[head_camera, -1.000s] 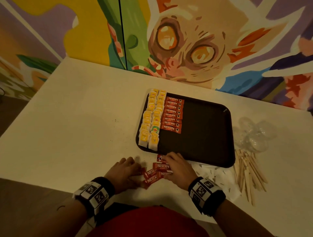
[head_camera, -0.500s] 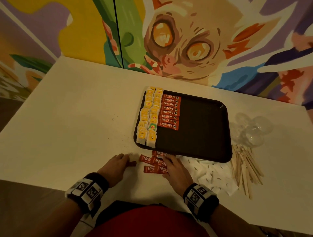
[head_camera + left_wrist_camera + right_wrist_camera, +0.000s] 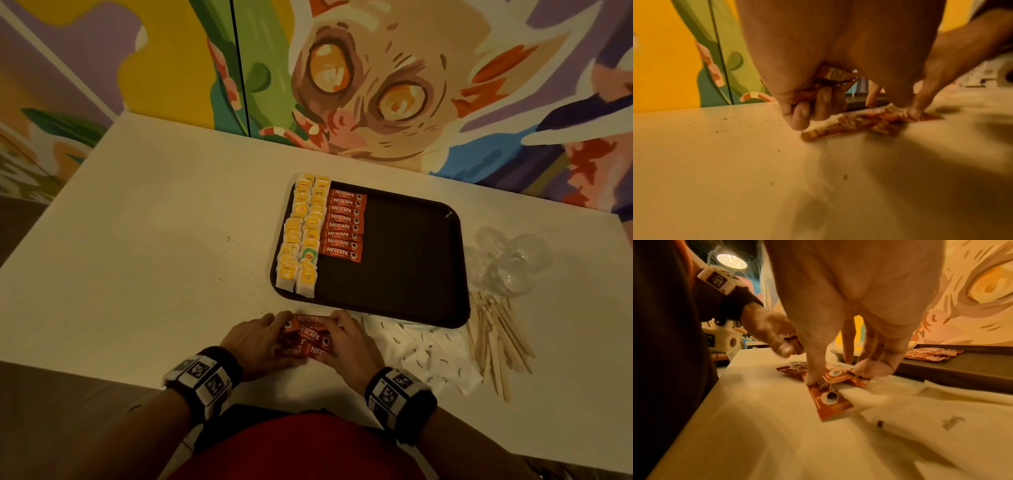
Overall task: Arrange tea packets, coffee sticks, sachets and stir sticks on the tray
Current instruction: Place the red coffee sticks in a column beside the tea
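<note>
From my remote seat, the tray (image 3: 404, 274) sits on the counter (image 3: 154, 240) at about twelve o'clock from my hands. Its nine o'clock side is filled: two columns of tea packets (image 3: 301, 236) run along the edge, and just beside them, toward the middle, a column of coffee sticks (image 3: 342, 226) lies neatly stacked. The rest of the tray, from the centre out to three o'clock, is bare.

I judge the work roughly a third to halfway done. The loose coffee sticks (image 3: 308, 337) are bunched on the counter just off the tray's six o'clock rim, between my hands. My left hand (image 3: 253, 346) has its fingers curled round some of those sticks; my right hand (image 3: 346, 346) presses down on the bunch with thumb and fingertips, pinching it together.

Still off the tray: the white sachets (image 3: 424, 356) scattered at the tray's five o'clock corner, and the wooden stir sticks (image 3: 496, 335) piled at four o'clock. Some clear plastic pieces (image 3: 510, 267) lie at three o'clock; I cannot tell what they are.
</note>
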The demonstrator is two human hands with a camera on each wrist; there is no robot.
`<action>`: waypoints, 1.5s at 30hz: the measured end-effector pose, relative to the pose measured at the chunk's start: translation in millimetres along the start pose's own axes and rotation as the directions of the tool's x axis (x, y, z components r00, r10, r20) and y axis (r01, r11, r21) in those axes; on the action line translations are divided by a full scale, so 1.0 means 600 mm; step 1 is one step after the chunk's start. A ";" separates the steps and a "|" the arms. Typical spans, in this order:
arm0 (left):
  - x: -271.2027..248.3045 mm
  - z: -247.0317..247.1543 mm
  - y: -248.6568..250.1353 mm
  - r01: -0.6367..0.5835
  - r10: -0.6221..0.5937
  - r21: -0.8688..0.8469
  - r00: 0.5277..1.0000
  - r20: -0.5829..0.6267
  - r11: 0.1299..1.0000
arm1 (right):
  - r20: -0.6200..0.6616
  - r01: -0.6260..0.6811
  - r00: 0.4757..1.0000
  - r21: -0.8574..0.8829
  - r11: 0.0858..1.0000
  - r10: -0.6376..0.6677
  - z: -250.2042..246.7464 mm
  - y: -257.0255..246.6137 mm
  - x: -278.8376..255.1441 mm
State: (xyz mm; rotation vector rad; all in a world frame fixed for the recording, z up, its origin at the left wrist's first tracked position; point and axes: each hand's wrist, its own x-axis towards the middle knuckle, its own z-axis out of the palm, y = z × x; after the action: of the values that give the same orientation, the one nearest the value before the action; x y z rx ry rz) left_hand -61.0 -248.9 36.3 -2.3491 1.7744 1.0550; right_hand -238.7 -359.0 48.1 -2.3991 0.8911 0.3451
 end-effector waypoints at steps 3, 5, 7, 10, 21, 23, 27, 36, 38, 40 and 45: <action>0.000 0.006 -0.008 0.037 -0.038 -0.044 0.999 -0.016 0.998 | 0.036 -0.022 0.999 0.011 1.000 0.022 -0.001 0.003 0.002; -0.001 0.007 -0.011 0.054 -0.059 -0.138 0.998 -0.030 0.989 | 0.065 -0.015 0.998 0.046 0.999 0.012 -0.001 0.002 0.006; 0.000 0.005 -0.009 0.033 -0.042 -0.202 0.998 -0.042 0.979 | 0.084 -0.007 0.996 0.086 0.996 -0.001 -0.001 -0.001 0.009; 0.007 -0.002 -0.006 -0.011 -0.001 -0.242 0.999 -0.049 0.970 | 0.092 -0.001 0.996 0.109 0.994 -0.010 -0.001 -0.008 0.014; 0.007 -0.003 -0.026 -0.011 0.027 0.118 0.991 -0.127 0.993 | -0.019 0.046 0.999 -0.068 0.997 -0.047 0.004 -0.002 0.025; 0.001 -0.007 -0.032 -0.003 0.024 0.128 0.986 -0.163 0.992 | -0.031 0.044 0.998 -0.060 0.997 -0.046 0.005 0.000 0.026; -0.008 -0.013 -0.040 -0.003 0.017 0.065 0.976 -0.217 0.998 | -0.034 0.043 0.998 -0.035 0.998 -0.044 0.002 0.003 0.025; 0.001 -0.012 -0.018 -0.107 0.073 -0.213 0.984 -0.160 0.971 | -0.019 -0.002 1.000 0.089 0.996 0.004 0.003 0.017 0.014; 0.009 -0.011 -0.010 -0.093 0.065 -0.216 0.989 -0.134 0.972 | -0.007 -0.006 1.000 0.113 0.994 0.007 -0.001 0.020 0.008; 0.017 -0.012 0.000 -0.079 0.059 -0.195 0.992 -0.109 0.978 | 0.008 -0.023 1.000 0.133 0.991 0.022 -0.004 0.022 0.004; 0.039 -0.015 0.019 -0.063 0.059 -0.043 0.995 -0.083 0.997 | -0.003 -0.051 0.999 0.144 0.988 0.052 -0.008 0.027 -0.002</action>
State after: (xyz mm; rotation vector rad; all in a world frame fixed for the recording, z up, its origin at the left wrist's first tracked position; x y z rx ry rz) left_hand -63.4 -276.1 35.3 -2.4132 1.8814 1.0318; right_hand -250.1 -371.4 46.1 -2.2497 0.9496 0.2822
